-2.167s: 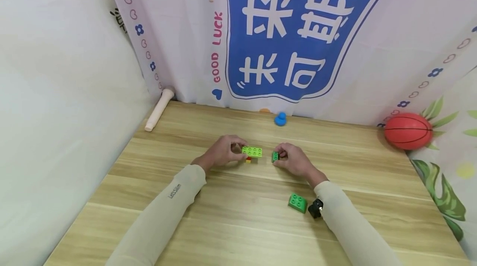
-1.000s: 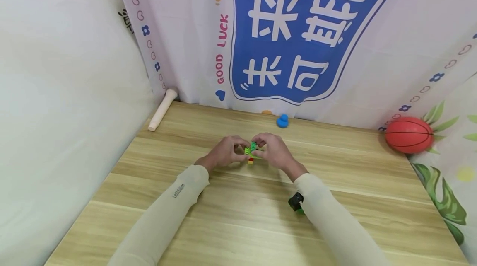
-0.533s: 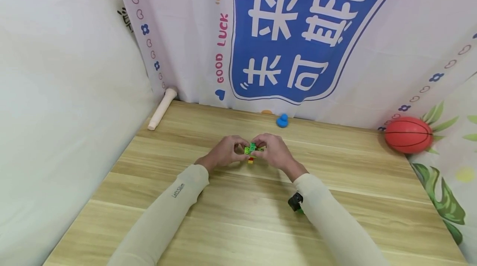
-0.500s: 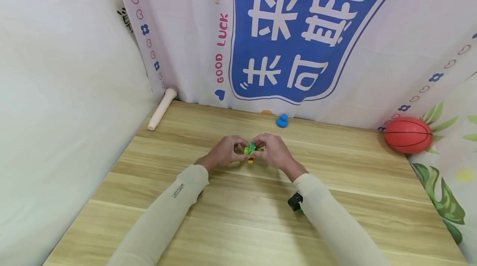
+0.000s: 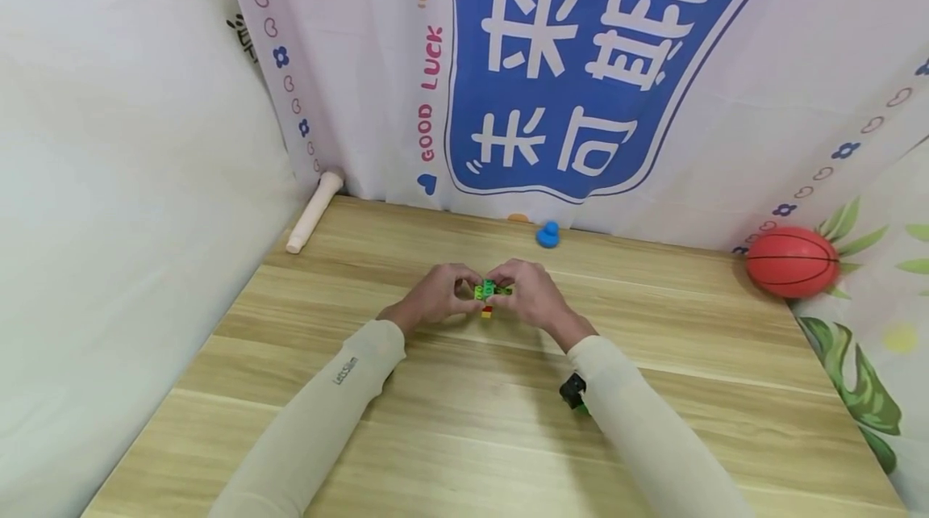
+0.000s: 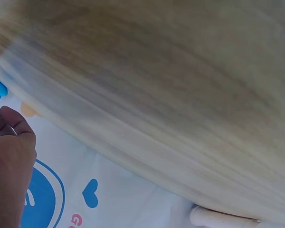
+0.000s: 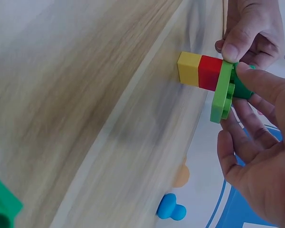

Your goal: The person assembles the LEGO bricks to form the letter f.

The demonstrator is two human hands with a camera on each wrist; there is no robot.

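A small stack of toy building bricks stands on the wooden table: a yellow brick [image 7: 189, 68], a red brick [image 7: 210, 72], a long lime brick [image 7: 220, 97] across them and a dark green brick [image 7: 243, 85] on top. My left hand [image 5: 433, 294] pinches one end of the lime brick between thumb and fingers. From the other side, my right hand [image 5: 533, 296] grips the dark green brick against the lime studs. Another green brick [image 7: 2, 202] shows at the right wrist view's corner; in the head view the right wrist's black camera mostly covers it.
A blue duck-shaped toy [image 5: 547, 235] sits near the back curtain [image 5: 363, 98]. At the back left lies a pale microphone-shaped object [image 5: 314, 214]. A red ball [image 5: 793, 262] rests at the table's right edge. Bare wood [image 5: 464, 437] stretches in front of the hands.
The right hand moved left with the dark green brick, from beside the stack onto the lime brick. Over the last half second the brick sits slightly lower. The left hand stays at the lime brick.
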